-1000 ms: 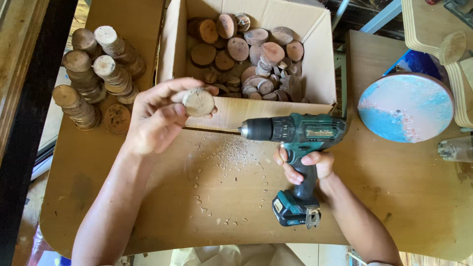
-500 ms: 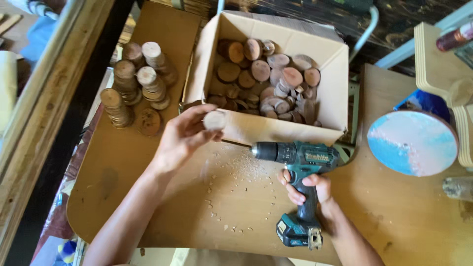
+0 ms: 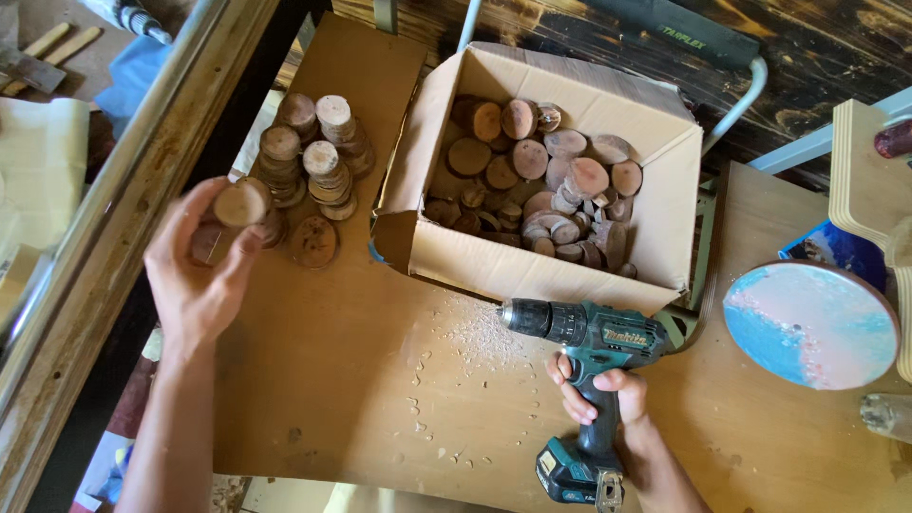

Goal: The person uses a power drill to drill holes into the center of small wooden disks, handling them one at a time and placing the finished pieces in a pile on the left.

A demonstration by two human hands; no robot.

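From the head camera, the left hand [image 3: 199, 275] is closed around a small round wood slice [image 3: 239, 203], holding it just beside the stacks of slices [image 3: 313, 152] standing at the left of the brown board [image 3: 342, 380]. The right hand [image 3: 598, 394] grips the handle of a teal cordless drill [image 3: 589, 332], whose chuck points left over scattered wood chips [image 3: 446, 361]. The cardboard box [image 3: 532, 271] behind it is full of loose slices. The step in hand looks like setting a drilled slice onto a stack; that calls for lowering it flat onto a column without toppling the neighbours.
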